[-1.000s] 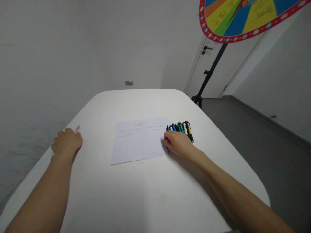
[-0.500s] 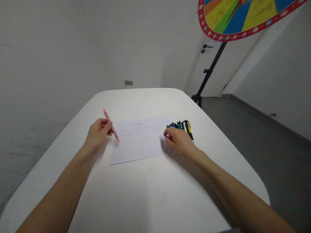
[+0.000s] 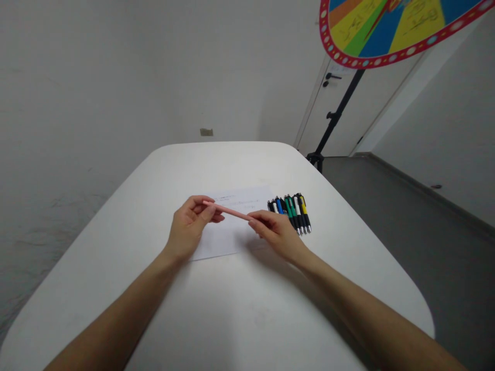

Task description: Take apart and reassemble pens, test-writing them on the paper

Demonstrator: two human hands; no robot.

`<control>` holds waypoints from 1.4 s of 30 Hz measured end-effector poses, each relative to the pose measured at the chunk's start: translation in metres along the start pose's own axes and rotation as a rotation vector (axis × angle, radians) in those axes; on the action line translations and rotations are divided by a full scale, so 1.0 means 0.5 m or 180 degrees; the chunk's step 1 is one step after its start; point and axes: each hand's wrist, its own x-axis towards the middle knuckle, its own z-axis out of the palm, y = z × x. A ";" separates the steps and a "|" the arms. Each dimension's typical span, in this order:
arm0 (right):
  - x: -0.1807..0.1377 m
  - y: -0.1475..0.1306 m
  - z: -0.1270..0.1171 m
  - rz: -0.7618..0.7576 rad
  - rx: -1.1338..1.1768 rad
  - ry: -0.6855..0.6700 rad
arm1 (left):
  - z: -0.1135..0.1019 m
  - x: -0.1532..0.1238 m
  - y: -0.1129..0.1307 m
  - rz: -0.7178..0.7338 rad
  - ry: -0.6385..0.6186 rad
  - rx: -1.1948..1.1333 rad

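A slim pink pen (image 3: 233, 212) is stretched between my two hands, above a white sheet of paper (image 3: 224, 238). My left hand (image 3: 190, 222) pinches its left end between thumb and fingers. The other end is gripped by my right hand (image 3: 277, 233), closed with thumb and fingertips around it. Faint handwriting shows on the upper part of the sheet, partly covered by my hands. Just beyond my right hand, several pens (image 3: 291, 210) with green, blue, white, black and yellow barrels lie side by side in a row.
The white table (image 3: 216, 165) has rounded corners and stands near a pale wall. To the back right, a colourful prize wheel (image 3: 381, 36) rises on a black stand (image 3: 335, 119) in front of a door (image 3: 353, 113).
My left hand has moved right with the pink pen, which has turned from steep to nearly level. My right hand has closed on its other end.
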 end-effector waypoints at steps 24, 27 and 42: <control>0.005 0.002 0.032 0.0750 0.3133 0.0577 | 0.025 -0.029 -0.034 -0.0178 -0.0422 0.1017; 0.006 0.004 0.032 0.0781 0.3156 0.0605 | 0.023 -0.027 -0.044 -0.0125 -0.0370 0.0848; 0.005 0.003 0.031 0.0744 0.3314 0.0547 | 0.027 -0.031 -0.032 -0.0533 -0.0642 0.0805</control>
